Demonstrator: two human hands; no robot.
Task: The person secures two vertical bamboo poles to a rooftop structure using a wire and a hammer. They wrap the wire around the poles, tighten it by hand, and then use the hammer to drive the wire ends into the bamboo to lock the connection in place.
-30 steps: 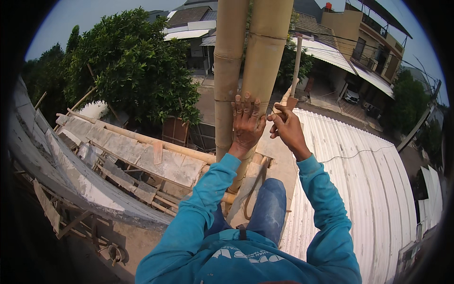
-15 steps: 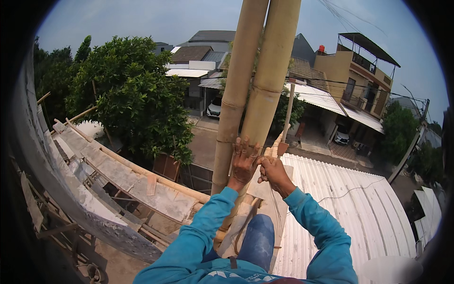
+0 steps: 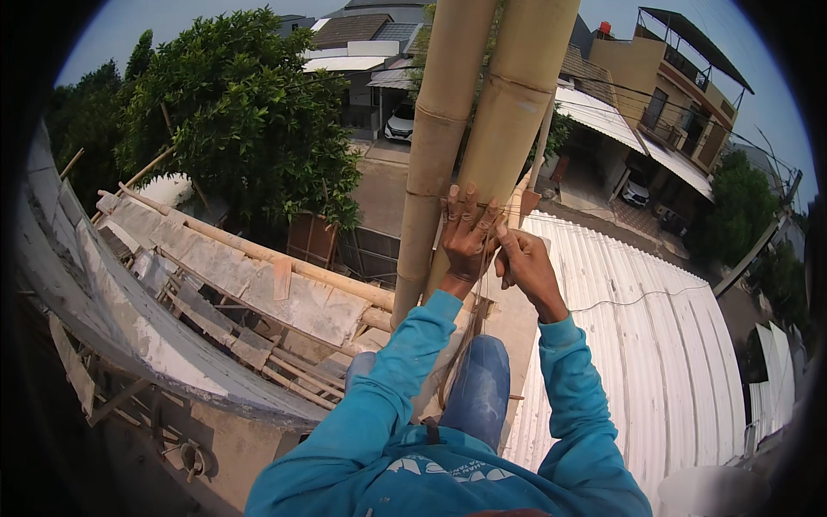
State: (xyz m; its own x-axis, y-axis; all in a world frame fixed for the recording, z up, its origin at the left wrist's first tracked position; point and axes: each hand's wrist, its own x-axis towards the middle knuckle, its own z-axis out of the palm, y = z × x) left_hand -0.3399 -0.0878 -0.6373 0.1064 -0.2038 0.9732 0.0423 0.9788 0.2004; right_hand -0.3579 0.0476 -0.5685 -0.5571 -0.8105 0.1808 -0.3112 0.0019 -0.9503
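Observation:
Two thick bamboo poles stand side by side before me, a browner left one [image 3: 441,121] and a yellower right one [image 3: 517,95]. My left hand [image 3: 468,237] lies against the right pole, its fingers stretched upward and apart. Close beside it, my right hand [image 3: 529,263] is closed, thumb and forefinger pinching a thin cord [image 3: 482,280]. Strands pass around the poles at finger height, and loose lengths hang below my hands toward my knee. Whether the cord is fibre or wire I cannot tell.
White corrugated roofing [image 3: 637,336] spreads below on the right. At left, a bamboo rail [image 3: 258,254] edges a platform of worn boards, beside a curved concrete edge [image 3: 164,353]. A leafy tree [image 3: 241,121], houses and parked cars lie beyond; overhead cables cross behind the poles.
The view has tipped downward. My right hand has shifted slightly away from the left and now pinches the cord with its thumb raised. My left hand stays on the right pole.

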